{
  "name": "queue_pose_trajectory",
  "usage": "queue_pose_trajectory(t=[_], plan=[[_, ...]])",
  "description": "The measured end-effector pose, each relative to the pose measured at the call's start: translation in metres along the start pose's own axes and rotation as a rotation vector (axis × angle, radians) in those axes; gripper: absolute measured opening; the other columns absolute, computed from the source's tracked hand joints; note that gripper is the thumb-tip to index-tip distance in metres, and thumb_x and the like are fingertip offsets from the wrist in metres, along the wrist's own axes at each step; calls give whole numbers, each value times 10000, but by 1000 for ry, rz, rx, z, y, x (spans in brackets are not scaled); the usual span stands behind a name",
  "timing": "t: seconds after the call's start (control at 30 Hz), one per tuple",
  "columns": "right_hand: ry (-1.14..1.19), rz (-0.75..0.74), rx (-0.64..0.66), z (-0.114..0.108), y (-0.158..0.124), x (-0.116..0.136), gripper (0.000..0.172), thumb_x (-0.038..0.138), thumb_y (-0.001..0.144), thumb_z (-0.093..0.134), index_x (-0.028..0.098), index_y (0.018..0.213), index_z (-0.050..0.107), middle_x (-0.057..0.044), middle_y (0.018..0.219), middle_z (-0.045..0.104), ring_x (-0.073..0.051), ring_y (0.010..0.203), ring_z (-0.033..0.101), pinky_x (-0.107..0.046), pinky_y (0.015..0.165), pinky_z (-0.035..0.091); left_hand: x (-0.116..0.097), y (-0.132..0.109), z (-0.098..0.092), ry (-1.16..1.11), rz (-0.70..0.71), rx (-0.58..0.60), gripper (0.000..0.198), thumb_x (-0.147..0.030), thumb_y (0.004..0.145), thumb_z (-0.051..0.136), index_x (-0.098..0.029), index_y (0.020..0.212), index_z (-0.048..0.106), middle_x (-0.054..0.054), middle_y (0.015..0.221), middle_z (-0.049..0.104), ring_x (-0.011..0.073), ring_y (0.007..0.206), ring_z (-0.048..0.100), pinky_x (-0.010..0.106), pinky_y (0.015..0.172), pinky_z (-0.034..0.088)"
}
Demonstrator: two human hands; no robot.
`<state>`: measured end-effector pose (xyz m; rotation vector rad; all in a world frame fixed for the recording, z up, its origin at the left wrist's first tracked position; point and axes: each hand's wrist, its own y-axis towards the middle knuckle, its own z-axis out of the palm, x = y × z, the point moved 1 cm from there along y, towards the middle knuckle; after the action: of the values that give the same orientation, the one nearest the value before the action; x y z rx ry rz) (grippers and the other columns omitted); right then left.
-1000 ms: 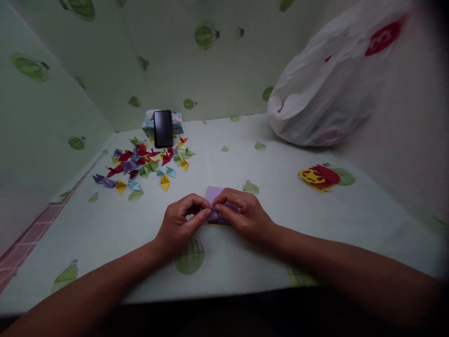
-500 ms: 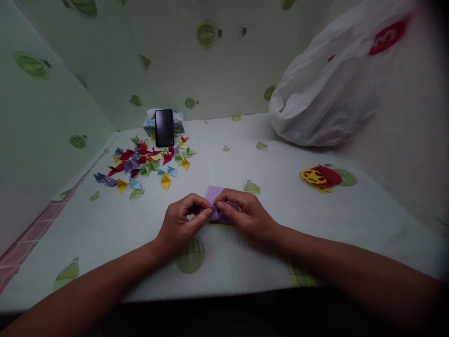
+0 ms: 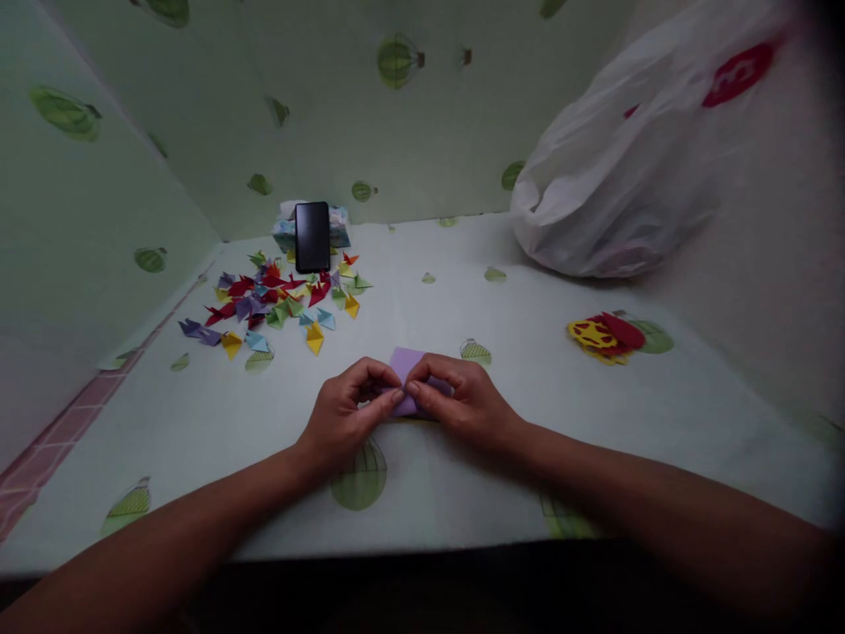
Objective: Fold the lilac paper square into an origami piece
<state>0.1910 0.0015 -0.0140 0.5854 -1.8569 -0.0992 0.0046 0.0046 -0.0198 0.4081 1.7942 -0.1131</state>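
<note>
A piece of purple origami paper [image 3: 407,359], partly folded, lies at the middle of the table between my hands. My left hand [image 3: 353,401] pinches its left side between thumb and forefinger. From the right, my right hand [image 3: 462,396] grips the paper with thumb and fingertips, covering much of that side. The fingertips of both hands nearly meet at the paper's centre. A thin yellow edge shows beneath the purple sheet. Small folded paper figures [image 3: 283,310] in several colours, looking like cranes, lie in a loose group beyond my left hand.
A phone [image 3: 312,238] leans against a tissue box [image 3: 340,226] behind the paper figures. At the back right rests a large white plastic bag [image 3: 594,194]. Yellow and red paper cut-outs [image 3: 594,335] lie to the right on the patterned tablecloth [image 3: 455,502].
The fingers have shifted slightly on the purple paper, and its front part looks flatter and lighter now. Both hands stay in nearly the same place. The view has moved a little.
</note>
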Motion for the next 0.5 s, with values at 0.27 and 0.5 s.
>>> queue_pose_trajectory(t=[0.27,0.5], plan=[[11,20,3,-2,1,0,189,220,920,519,166,753,588,6,702,554,-118,653,495,-250,628,384,-6,5,-3,21,-53,41,156,-273,845,655,-160,738,668,-14,669,591,110,634,518,235,603,414],[130,134,71,2,2,-1,182,338,863,646,168,804,621,-10,755,596,-133,686,508,-254,627,404,-6,6,-5,-75,-82,-72,188,-304,863,648,-168,733,647,-38,579,541,94,532,472,217,512,379]])
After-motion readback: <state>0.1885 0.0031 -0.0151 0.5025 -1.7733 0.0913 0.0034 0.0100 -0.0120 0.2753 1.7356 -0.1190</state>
